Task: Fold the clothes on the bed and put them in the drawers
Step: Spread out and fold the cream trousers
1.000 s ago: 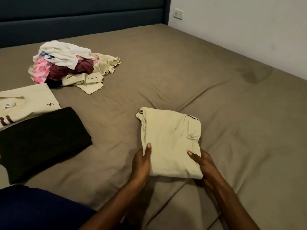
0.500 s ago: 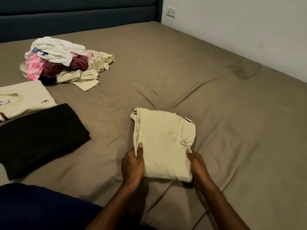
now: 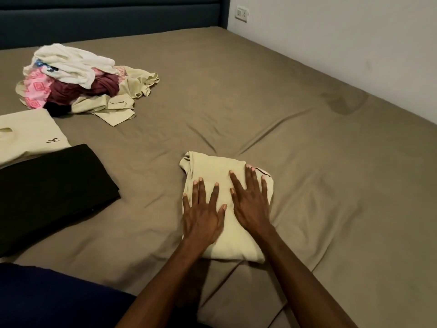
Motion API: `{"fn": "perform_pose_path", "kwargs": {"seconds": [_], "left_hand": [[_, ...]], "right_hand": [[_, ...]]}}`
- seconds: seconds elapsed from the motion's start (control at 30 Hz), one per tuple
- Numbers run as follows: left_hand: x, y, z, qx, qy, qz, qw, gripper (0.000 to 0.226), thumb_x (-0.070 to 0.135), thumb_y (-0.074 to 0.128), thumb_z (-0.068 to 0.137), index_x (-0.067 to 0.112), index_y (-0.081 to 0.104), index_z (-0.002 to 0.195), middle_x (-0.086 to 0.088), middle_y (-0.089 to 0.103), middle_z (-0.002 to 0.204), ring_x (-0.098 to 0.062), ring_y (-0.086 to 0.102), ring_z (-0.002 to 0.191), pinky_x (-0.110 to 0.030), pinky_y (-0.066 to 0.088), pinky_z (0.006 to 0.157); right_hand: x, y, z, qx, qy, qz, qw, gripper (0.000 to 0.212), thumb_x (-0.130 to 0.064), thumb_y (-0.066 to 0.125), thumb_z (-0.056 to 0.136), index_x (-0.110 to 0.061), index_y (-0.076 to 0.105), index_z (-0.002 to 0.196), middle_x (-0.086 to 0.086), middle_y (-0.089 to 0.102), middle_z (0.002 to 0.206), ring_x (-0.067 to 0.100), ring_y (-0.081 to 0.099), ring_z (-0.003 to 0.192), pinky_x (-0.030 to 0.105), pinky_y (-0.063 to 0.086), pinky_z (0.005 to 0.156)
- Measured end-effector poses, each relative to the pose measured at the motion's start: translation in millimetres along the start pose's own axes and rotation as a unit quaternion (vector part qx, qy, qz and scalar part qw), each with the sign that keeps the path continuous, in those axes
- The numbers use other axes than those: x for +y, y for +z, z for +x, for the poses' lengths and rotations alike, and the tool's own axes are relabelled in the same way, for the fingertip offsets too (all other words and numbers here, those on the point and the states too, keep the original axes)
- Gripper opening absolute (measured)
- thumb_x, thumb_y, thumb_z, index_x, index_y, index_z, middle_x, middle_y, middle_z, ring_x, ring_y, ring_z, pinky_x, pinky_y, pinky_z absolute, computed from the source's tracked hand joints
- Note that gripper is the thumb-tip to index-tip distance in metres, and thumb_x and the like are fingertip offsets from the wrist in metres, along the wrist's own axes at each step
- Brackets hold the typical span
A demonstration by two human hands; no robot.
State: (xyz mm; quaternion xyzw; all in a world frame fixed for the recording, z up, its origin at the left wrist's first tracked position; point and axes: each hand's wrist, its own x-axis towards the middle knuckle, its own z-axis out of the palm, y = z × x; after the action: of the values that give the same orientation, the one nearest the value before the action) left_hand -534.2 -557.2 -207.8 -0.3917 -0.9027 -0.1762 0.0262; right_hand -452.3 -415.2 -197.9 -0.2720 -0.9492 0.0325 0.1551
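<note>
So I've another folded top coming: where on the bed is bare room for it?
Bare sheet lies right of the folded beige garment toward the wall, and between it and the black garment. Crowded: far left, around the unfolded pile.

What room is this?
Most likely a bedroom: a big bed with a padded headboard, and clothes heaped on it, waiting to be folded.

Left hand (image 3: 202,218), right hand (image 3: 251,207); flat, splayed
</note>
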Motion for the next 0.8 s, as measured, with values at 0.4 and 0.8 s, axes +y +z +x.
{"fn": "perform_pose_path", "kwargs": {"seconds": [0.4, 0.8], "left_hand": [[-3, -10, -35, 0.010, -0.165, -0.078, 0.983, 0.090, 0.077, 0.043, 0.087, 0.008, 0.050, 0.144, -0.018, 0.054, 0.141, -0.037, 0.052, 0.123, -0.047, 0.048, 0.097], [-31, -61, -28, -0.205, -0.339, -0.272, 0.877, 0.108, 0.082, 0.080, 0.055, 0.016, 0.054, 0.137, -0.004, 0.063, 0.134, -0.027, 0.061, 0.119, -0.033, 0.050, 0.091]], "right_hand": [[41, 3, 67, -0.124, -0.012, 0.061, 0.990, 0.094, -0.087, 0.040, 0.086, -0.031, 0.028, 0.160, 0.003, 0.039, 0.162, 0.027, 0.037, 0.147, 0.049, 0.023, 0.121], [56, -17, 147, -0.286, 0.050, 0.296, 0.910, 0.062, -0.046, 0.100, 0.055, -0.025, 0.072, 0.106, -0.006, 0.076, 0.102, 0.012, 0.073, 0.094, 0.041, 0.060, 0.089]]}}
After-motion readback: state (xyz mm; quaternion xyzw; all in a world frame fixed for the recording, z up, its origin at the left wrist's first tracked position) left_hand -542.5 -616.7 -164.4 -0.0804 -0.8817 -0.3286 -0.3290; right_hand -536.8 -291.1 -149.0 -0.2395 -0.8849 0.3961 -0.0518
